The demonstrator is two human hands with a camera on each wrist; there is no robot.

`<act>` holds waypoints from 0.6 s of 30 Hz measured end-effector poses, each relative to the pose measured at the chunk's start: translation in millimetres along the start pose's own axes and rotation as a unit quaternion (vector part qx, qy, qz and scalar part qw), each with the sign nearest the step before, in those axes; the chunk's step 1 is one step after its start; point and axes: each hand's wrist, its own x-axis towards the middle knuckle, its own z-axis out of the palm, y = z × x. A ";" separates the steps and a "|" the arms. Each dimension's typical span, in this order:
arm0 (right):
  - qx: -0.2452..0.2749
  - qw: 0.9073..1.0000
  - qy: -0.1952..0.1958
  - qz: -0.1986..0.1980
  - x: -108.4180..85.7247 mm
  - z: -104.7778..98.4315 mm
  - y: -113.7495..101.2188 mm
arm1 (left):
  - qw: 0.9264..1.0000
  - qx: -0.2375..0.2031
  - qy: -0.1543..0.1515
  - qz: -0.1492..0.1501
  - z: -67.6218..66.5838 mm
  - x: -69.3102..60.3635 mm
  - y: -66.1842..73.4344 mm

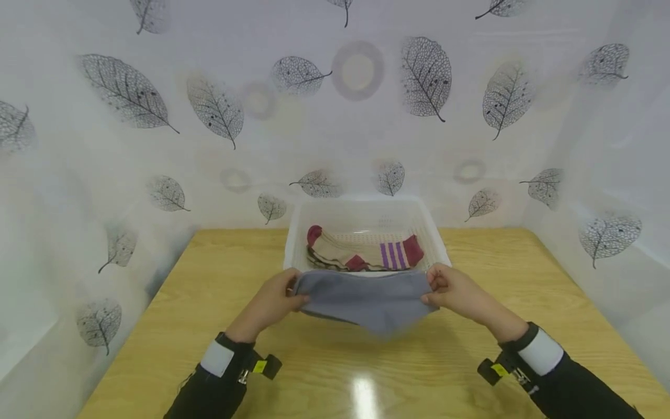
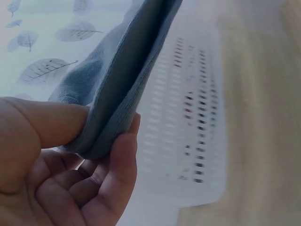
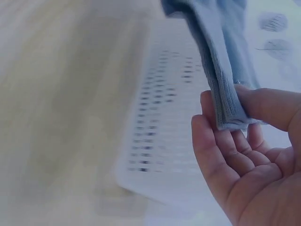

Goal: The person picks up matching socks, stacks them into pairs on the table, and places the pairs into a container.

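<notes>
A pair of grey-blue socks, laid one on the other, is stretched level between both hands just in front of the white basket. My left hand pinches one end between thumb and fingers. In the left wrist view, two layers of the socks part slightly above the left hand. At the opposite end my right hand pinches the ribbed cuffs; the right wrist view shows the socks rising from the right hand. A heel bulge droops near the middle.
Inside the basket lie beige socks with dark red toes and heels and purple stripes. The basket stands at the back of the wooden table. White leaf-patterned sheeting surrounds the table at the back and sides.
</notes>
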 end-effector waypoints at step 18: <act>0.078 0.991 0.083 0.068 95.0 -53.9 -21.7 | 0.992 -0.005 0.053 -0.112 -49.3 117.0 37.8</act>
